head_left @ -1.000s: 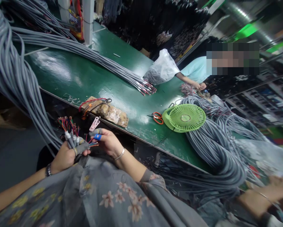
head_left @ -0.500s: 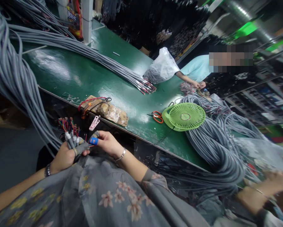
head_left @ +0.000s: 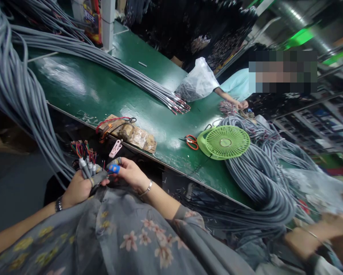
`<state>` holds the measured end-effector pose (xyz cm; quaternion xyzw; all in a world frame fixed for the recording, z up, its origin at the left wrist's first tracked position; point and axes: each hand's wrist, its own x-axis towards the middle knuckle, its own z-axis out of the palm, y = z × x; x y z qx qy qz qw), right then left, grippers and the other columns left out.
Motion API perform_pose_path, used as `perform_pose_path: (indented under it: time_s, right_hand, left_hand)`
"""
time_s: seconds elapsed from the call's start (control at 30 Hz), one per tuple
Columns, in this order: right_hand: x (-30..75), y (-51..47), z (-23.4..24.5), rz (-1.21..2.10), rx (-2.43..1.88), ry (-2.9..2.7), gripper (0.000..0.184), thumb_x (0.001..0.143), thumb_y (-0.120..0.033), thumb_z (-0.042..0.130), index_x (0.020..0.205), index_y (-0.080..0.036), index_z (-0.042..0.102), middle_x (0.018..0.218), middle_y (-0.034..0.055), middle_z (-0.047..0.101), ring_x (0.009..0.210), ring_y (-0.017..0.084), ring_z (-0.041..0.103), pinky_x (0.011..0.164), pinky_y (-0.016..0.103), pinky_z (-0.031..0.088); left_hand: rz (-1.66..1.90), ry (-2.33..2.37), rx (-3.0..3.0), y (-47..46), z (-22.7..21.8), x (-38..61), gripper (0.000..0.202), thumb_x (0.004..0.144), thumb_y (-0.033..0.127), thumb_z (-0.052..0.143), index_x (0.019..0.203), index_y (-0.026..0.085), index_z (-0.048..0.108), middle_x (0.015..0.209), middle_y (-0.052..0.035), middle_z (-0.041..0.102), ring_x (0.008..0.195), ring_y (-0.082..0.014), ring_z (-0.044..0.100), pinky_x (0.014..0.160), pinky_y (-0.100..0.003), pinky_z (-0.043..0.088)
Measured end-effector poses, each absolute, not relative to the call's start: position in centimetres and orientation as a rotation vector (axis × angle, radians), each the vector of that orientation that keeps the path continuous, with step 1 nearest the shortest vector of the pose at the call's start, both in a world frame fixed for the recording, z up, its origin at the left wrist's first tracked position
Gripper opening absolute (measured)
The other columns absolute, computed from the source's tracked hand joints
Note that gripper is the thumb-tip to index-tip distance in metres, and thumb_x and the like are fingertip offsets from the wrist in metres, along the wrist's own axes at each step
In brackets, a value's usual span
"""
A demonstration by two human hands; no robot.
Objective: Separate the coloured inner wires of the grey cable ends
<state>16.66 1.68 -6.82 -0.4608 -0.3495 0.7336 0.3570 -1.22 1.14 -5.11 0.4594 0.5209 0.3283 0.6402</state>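
My left hand (head_left: 78,188) is closed around several grey cables (head_left: 86,170), whose ends stick up with stripped, coloured wires (head_left: 83,149). Grey coverings wrap some fingertips of both hands. My right hand (head_left: 131,173), with a blue wrap (head_left: 114,169) on the thumb, pinches thin wires at a cable end right beside the left fingers. The exact wires between the fingertips are too small to make out. A pink clothespin (head_left: 115,149) stands just beyond my right hand, near the table edge.
On the green table (head_left: 65,91) lie a long grey cable bundle (head_left: 125,74), a taped wooden block (head_left: 134,137), red-handled scissors (head_left: 191,142) and a green fan (head_left: 227,142). Coiled cables (head_left: 263,187) hang over the right edge. A co-worker (head_left: 237,86) works across the table; another person's arm (head_left: 306,236) is at right.
My right fingers have shifted slightly at the wires beside my left hand. The left hand keeps its hold on the cables. The view has moved a little.
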Motion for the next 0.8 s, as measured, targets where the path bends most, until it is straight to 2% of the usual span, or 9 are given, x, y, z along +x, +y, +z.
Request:
perform_pose_path:
  time_s: [0.13, 0.37, 0.57, 0.8]
  right_hand:
    - [16.2, 1.6, -6.9, 1.883, -1.182, -0.984, 0.052, 0.059, -0.055, 0.094, 0.079, -0.019, 0.062, 0.067, -0.0045, 0.066, 0.059, 0.012, 0.062, 0.062, 0.026, 0.051]
    - [16.4, 1.9, -7.1, 1.683, -1.265, -1.185, 0.043, 0.06, -0.053, 0.092, 0.075, -0.019, 0.07, 0.072, -0.0025, 0.07, 0.068, 0.014, 0.062, 0.073, 0.029, 0.054]
    - [15.9, 1.8, -7.3, 1.786, -1.254, -1.025, 0.049, 0.058, -0.054, 0.094, 0.077, -0.019, 0.065, 0.068, -0.0036, 0.067, 0.061, 0.014, 0.064, 0.064, 0.027, 0.053]
    - [15.0, 1.6, -7.2, 1.781, -1.204, -0.902, 0.049, 0.056, -0.05, 0.096, 0.074, -0.019, 0.062, 0.065, -0.0034, 0.066, 0.056, 0.011, 0.064, 0.058, 0.022, 0.047]
  left_hand:
    - [0.731, 1.148, 1.091, 1.3, -5.3, -1.3, 0.037, 0.057, 0.055, 0.084, 0.048, 0.023, 0.068, 0.056, -0.0058, 0.072, 0.062, -0.0243, 0.065, 0.068, -0.036, 0.053]
    - [0.637, 1.15, 1.134, 1.5, -5.4, -1.6, 0.031, 0.058, 0.048, 0.081, 0.048, 0.021, 0.069, 0.055, -0.0051, 0.07, 0.059, -0.0222, 0.063, 0.062, -0.034, 0.05]
    - [0.722, 1.161, 1.078, 1.3, -5.6, -1.3, 0.04, 0.055, 0.056, 0.086, 0.049, 0.022, 0.067, 0.055, -0.0042, 0.07, 0.061, -0.0236, 0.064, 0.066, -0.035, 0.051]
    - [0.796, 1.207, 1.036, 1.1, -5.1, -1.4, 0.033, 0.057, 0.051, 0.085, 0.053, 0.024, 0.067, 0.053, -0.0034, 0.07, 0.06, -0.0236, 0.066, 0.064, -0.035, 0.054]
